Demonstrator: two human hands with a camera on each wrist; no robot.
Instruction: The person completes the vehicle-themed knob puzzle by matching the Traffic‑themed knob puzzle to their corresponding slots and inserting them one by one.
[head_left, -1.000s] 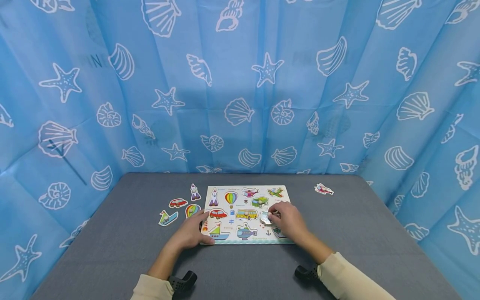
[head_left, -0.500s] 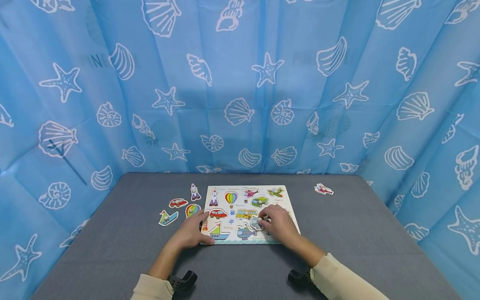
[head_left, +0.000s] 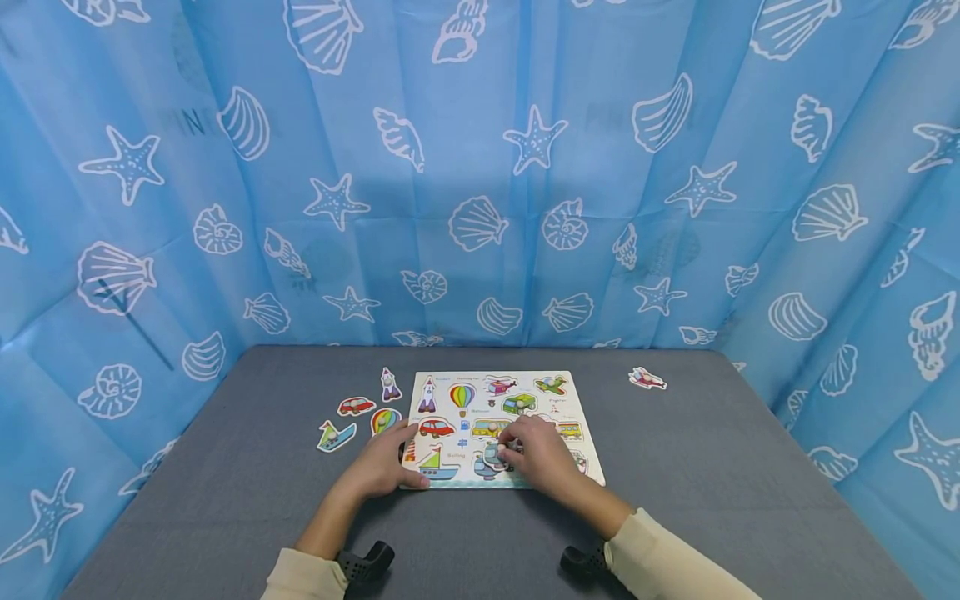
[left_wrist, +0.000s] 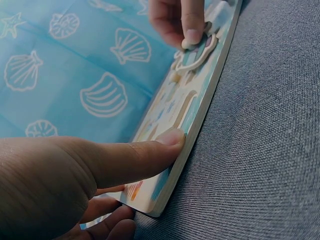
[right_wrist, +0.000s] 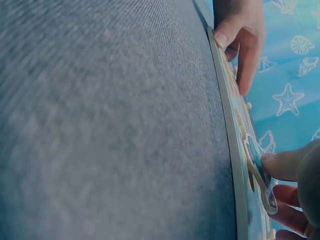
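Note:
My right hand (head_left: 546, 457) pinches the knob of a submarine puzzle piece (head_left: 492, 457) between thumb and fingers. The piece hovers tilted over the submarine picture on the wooden puzzle board (head_left: 532, 379), partly covering it. From the right wrist, the piece (right_wrist: 259, 167) shows its edge raised off the board surface. My left hand (head_left: 378, 462) grips the board's near left corner. Its thumb (left_wrist: 145, 157) presses on the front edge while the other fingers lie along the left side. My right palm and fingers hide part of the board's middle.
Left of the board lie a loose rocket piece (head_left: 391, 385), red car piece (head_left: 356, 406), balloon piece (head_left: 385, 420) and sailboat piece (head_left: 336, 437). A helicopter piece (head_left: 647, 378) lies at the back right of the grey table (head_left: 480, 550). A blue shell-patterned curtain (head_left: 480, 167) hangs behind.
My right hand has carried the submarine piece leftward and slightly nearer across the board, uncovering the train and other pictures on the right. My left hand has stayed put.

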